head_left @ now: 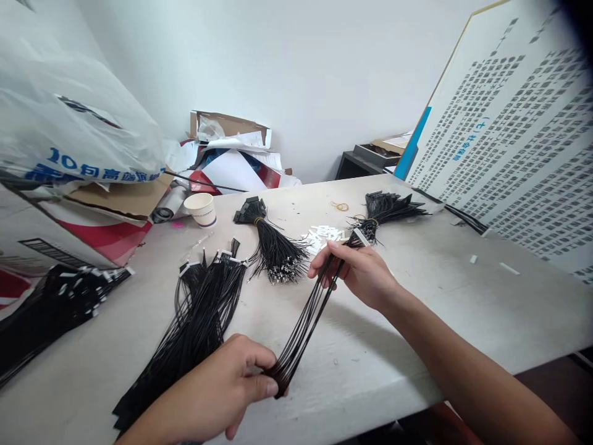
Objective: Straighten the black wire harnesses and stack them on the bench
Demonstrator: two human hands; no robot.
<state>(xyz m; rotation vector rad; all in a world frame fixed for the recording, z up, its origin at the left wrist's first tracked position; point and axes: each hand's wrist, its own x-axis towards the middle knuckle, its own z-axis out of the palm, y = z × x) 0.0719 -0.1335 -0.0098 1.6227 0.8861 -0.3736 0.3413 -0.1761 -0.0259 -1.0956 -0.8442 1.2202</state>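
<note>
A thin bundle of black wires (309, 315) stretches between my two hands above the white table (445, 296). My left hand (227, 389) pinches the bundle's near end between thumb and fingers. My right hand (359, 272) is closed around the far end, close to a small white connector (359, 238). A bigger heap of black wires with white connectors (194, 327) lies just left of my left hand. Small white connector pieces (324, 235) are scattered beyond my right hand.
Two banded wire bundles (271, 244) (386, 210) lie farther back, with a paper cup (202, 209) and rubber bands (340, 206). Boxes and a plastic bag (69, 130) crowd the left; more wires (50, 309) lie there. A printed board (514, 136) leans at the right.
</note>
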